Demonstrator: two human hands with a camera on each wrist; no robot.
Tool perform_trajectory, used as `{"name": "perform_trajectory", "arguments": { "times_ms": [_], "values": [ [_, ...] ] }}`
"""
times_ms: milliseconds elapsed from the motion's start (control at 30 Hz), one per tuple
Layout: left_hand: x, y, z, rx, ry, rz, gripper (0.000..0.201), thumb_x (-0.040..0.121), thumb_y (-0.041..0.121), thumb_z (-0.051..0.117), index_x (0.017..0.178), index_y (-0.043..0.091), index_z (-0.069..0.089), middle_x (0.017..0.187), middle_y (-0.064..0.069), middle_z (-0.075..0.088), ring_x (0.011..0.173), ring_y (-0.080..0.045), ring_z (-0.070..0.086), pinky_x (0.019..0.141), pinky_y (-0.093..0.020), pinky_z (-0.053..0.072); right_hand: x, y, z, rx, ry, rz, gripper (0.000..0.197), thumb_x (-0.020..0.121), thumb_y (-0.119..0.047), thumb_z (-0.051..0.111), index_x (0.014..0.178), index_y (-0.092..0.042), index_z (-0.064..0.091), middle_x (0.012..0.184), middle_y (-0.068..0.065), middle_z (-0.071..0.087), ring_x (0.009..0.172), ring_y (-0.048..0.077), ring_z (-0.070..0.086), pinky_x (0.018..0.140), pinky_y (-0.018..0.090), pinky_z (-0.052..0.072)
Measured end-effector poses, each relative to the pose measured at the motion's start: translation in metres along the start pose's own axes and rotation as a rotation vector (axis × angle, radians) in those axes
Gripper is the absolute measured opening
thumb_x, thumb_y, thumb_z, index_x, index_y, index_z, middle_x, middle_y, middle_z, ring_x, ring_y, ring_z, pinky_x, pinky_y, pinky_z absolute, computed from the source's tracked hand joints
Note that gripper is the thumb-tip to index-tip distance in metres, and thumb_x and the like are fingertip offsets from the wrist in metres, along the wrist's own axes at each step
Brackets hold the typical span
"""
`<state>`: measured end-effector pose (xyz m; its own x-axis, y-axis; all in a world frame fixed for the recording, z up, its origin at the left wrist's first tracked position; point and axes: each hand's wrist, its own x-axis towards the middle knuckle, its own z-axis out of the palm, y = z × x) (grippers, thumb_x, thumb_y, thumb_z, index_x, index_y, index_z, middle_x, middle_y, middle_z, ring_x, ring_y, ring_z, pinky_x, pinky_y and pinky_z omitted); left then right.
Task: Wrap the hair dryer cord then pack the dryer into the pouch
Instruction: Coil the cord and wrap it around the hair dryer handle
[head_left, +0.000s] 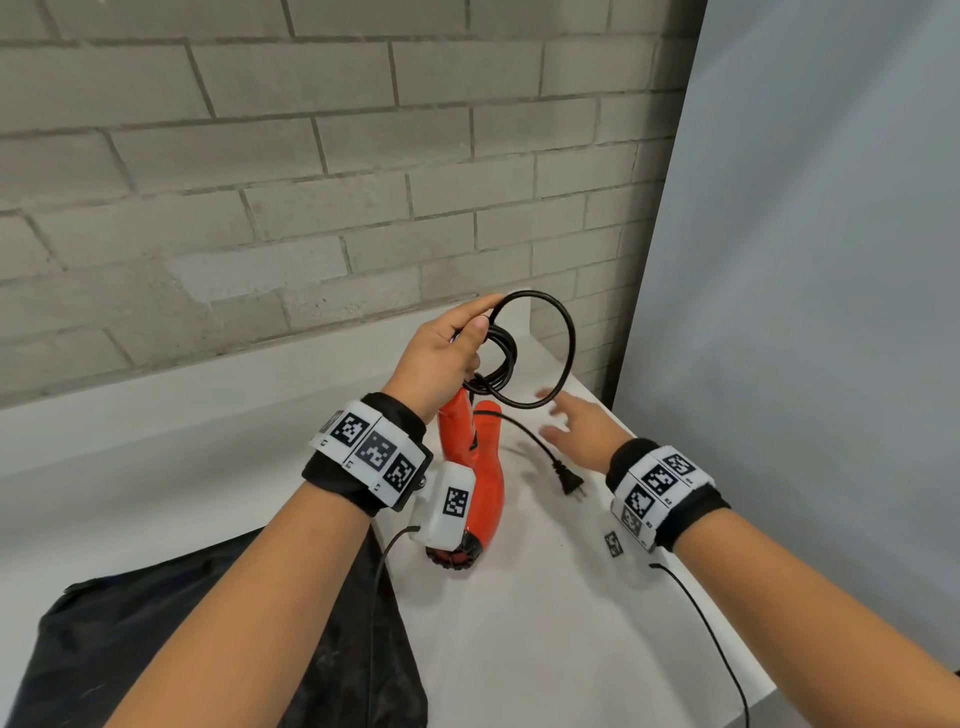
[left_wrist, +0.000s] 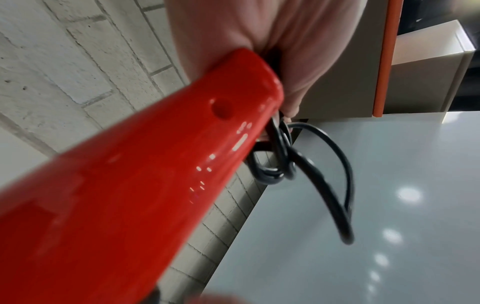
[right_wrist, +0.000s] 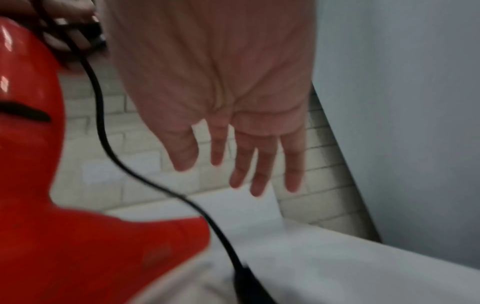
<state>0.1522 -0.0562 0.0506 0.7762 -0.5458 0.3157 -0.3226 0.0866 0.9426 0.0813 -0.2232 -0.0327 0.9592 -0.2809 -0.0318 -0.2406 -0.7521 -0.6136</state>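
Black cord (head_left: 540, 353) coils in raised L hand (head_left: 441, 358)

Your left hand (head_left: 441, 353) holds the coiled cord (head_left: 524, 353) above the table (head_left: 545, 623), the hair dryer (head_left: 475, 483) hanging beneath it. The plug (head_left: 569, 480) dangles right of the dryer; your right hand (head_left: 582, 431) is just right of it. The pouch (head_left: 218, 639) lies on the table at your near left. The wall (head_left: 260, 182) stands behind.
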Motion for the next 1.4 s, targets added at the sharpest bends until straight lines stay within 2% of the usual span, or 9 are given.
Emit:
{"name": "perform_trajectory", "arguments": {
  "times_ms": [200, 500, 667, 800, 900, 1067, 1200, 1300, 1400],
  "values": [
    [-0.001, 0.006, 0.010, -0.056, -0.034, -0.035, 0.032, 0.096, 0.008, 0.038, 0.123, 0.020, 0.050, 0.073, 0.000, 0.048, 0.041, -0.002, 0.037, 0.051, -0.012, 0.047, 0.007, -0.054, 0.001, 0.403, -0.044, -0.462, 0.034, 0.087, -0.002, 0.055, 0.121, -0.009, 0.055, 0.120, 0.003, 0.059, 0.111, 0.015, 0.055, 0.098, 0.028, 0.043],
    [-0.002, 0.003, -0.001, -0.041, -0.025, -0.069, 0.026, 0.097, 0.019, 0.036, 0.098, 0.019, 0.062, 0.061, 0.011, 0.053, 0.041, -0.002, 0.029, 0.046, -0.014, 0.028, 0.025, -0.027, 0.018, 0.506, 0.100, 0.090, 0.017, 0.088, -0.001, 0.049, 0.075, -0.005, 0.057, 0.072, 0.018, 0.060, 0.052, 0.014, 0.054, 0.045, 0.016, 0.046],
    [-0.004, 0.001, -0.008, -0.063, -0.003, -0.053, 0.021, 0.096, 0.012, 0.039, 0.097, 0.017, 0.059, 0.080, -0.009, 0.045, 0.041, -0.001, 0.032, 0.045, -0.013, 0.032, 0.024, 0.002, 0.027, 0.101, -0.011, 0.269, 0.016, 0.089, -0.007, 0.051, 0.100, -0.004, 0.062, 0.110, 0.020, 0.064, 0.090, 0.028, 0.060, 0.078, 0.031, 0.051],
    [-0.002, -0.002, -0.011, -0.055, 0.027, -0.036, 0.020, 0.093, 0.008, 0.045, 0.092, 0.019, 0.061, 0.056, 0.009, 0.046, 0.041, -0.002, 0.032, 0.045, -0.014, 0.032, 0.010, -0.032, 0.015, 0.199, 0.030, -0.188, 0.046, 0.090, -0.010, 0.051, 0.135, -0.014, 0.040, 0.138, 0.007, 0.048, 0.127, 0.019, 0.043, 0.105, 0.022, 0.032],
    [-0.002, -0.001, -0.011, -0.055, 0.021, -0.022, 0.022, 0.092, 0.006, 0.046, 0.088, 0.020, 0.062, 0.052, 0.009, 0.042, 0.041, -0.002, 0.031, 0.045, -0.012, 0.035, 0.001, -0.058, 0.006, 0.351, 0.037, -0.409, 0.034, 0.091, -0.005, 0.049, 0.125, -0.010, 0.052, 0.119, -0.007, 0.053, 0.107, 0.000, 0.050, 0.086, -0.008, 0.030],
    [-0.002, -0.001, -0.012, -0.088, -0.066, -0.029, 0.026, 0.096, 0.008, 0.037, 0.083, 0.019, 0.058, 0.046, 0.016, 0.038, 0.041, -0.001, 0.028, 0.045, -0.015, 0.026, 0.007, -0.050, -0.001, 0.361, 0.146, -0.295, 0.024, 0.093, -0.013, 0.048, 0.086, -0.001, 0.067, 0.081, 0.006, 0.068, 0.070, 0.000, 0.054, 0.068, 0.011, 0.039],
    [-0.002, 0.000, -0.013, -0.049, -0.079, -0.029, 0.029, 0.096, 0.009, 0.036, 0.078, 0.018, 0.057, 0.050, 0.016, 0.036, 0.043, -0.002, 0.027, 0.047, -0.015, 0.027, 0.011, -0.037, -0.010, 0.230, 0.217, -0.170, 0.026, 0.092, -0.012, 0.045, 0.081, 0.000, 0.066, 0.062, -0.003, 0.056, 0.055, 0.001, 0.044, 0.055, 0.003, 0.035],
    [-0.002, 0.002, -0.009, -0.028, -0.101, -0.015, 0.030, 0.096, 0.009, 0.035, 0.079, 0.018, 0.057, 0.057, 0.009, 0.036, 0.044, -0.002, 0.027, 0.047, -0.015, 0.028, 0.009, -0.042, -0.013, 0.302, 0.165, -0.259, 0.020, 0.092, -0.007, 0.044, 0.098, -0.004, 0.064, 0.089, 0.001, 0.064, 0.075, -0.001, 0.052, 0.067, -0.005, 0.036],
    [-0.001, 0.001, -0.007, -0.003, -0.103, 0.007, 0.030, 0.096, 0.008, 0.036, 0.080, 0.019, 0.058, 0.050, 0.015, 0.038, 0.044, -0.003, 0.027, 0.047, -0.017, 0.027, 0.003, -0.050, -0.014, 0.465, 0.052, -0.382, 0.019, 0.093, -0.005, 0.046, 0.102, -0.012, 0.061, 0.093, -0.008, 0.063, 0.088, -0.004, 0.058, 0.086, 0.012, 0.043]
  ]
}}
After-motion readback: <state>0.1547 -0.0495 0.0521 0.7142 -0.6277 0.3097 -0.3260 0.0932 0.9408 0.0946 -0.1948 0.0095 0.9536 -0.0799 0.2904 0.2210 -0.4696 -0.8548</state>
